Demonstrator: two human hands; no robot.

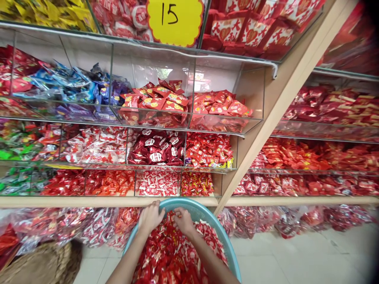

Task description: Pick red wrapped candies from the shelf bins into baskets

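Note:
A blue-green plastic basin (232, 252) full of wrapped candies (166, 252) stands low in front of me, against the bottom board of the shelves. The candies are mostly red, with red-and-white ones along the right side. My left hand (149, 217) is closed over the basin's far left rim, with the thumb on the inner side. Inside the basin, my right hand (183, 221) is just above the candies near the far rim. Its fingers are curled inward, and whatever they may hold is hidden.
Glass-fronted shelves hold wrapped candies in compartments, including dark red packets (156, 148) and blue packets (68, 83). A slanting wooden post (260, 130) divides the shelves. Clear bags of candies (97, 225) lie beneath. A woven brown item (44, 264) is on the tiled floor, lower left.

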